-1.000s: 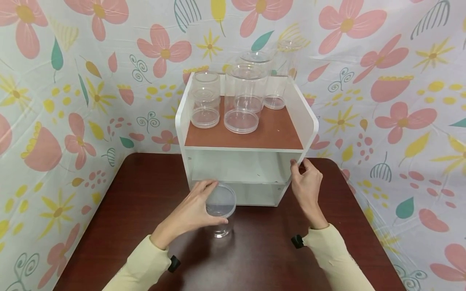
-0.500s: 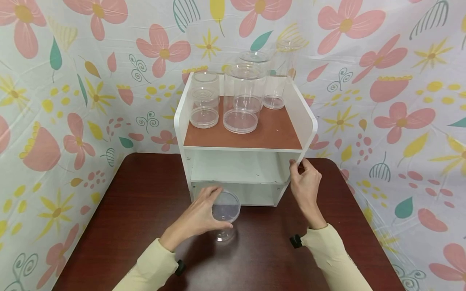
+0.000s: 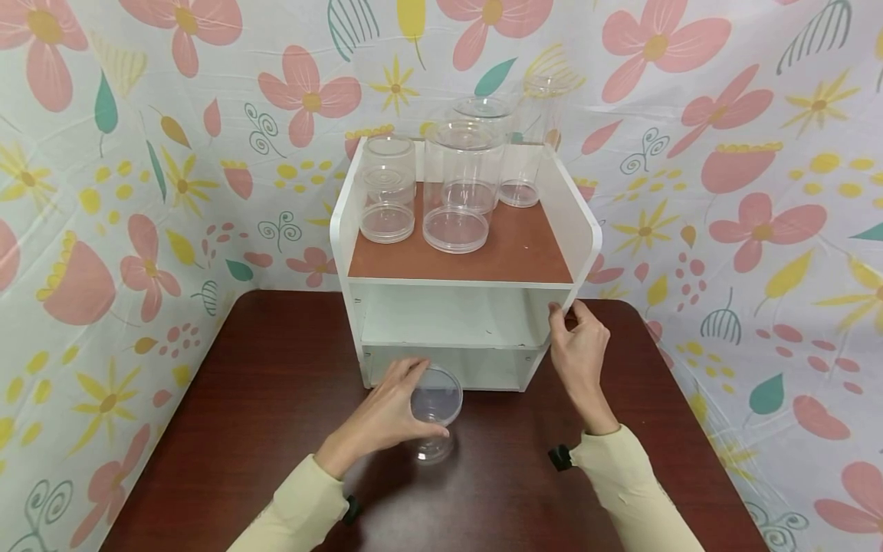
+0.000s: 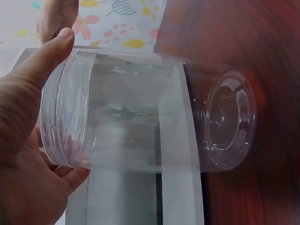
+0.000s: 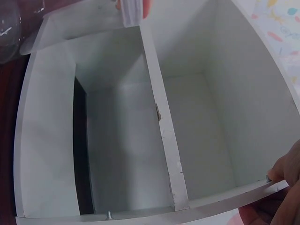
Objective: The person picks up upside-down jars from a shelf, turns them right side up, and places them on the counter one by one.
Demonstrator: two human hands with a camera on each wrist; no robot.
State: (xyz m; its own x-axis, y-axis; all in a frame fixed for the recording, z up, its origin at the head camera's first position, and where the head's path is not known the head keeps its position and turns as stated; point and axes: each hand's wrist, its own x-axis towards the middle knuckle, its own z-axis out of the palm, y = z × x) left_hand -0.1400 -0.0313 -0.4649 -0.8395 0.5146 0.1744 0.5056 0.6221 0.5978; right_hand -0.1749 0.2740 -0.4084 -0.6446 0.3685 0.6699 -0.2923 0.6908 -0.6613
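Observation:
My left hand [image 3: 391, 414] grips a clear plastic jar [image 4: 136, 112] around its lidded end, thumb on one side and fingers on the other. In the head view the jar stands nearly upright in front of the shelf, its base low over the dark table. Small droplets or specks dot its wall in the left wrist view. My right hand [image 3: 582, 349] pinches the front edge of the right side panel of a small white shelf unit [image 3: 462, 316]. Its thumb lies on the inner face, near a metal peg [image 5: 268, 178], with the fingers outside.
On the brown top board [image 3: 524, 253] stand several clear jars, among them a short one [image 3: 388, 222] at left and a wide one [image 3: 457, 230] in the middle. Two white compartments lie below. The dark wooden table [image 3: 276, 368] carries the unit; a flowered cloth [image 3: 207, 153] hangs behind.
My left hand has moved the jar rightward and slightly toward me across the front of the shelf. The right hand keeps its hold on the side panel.

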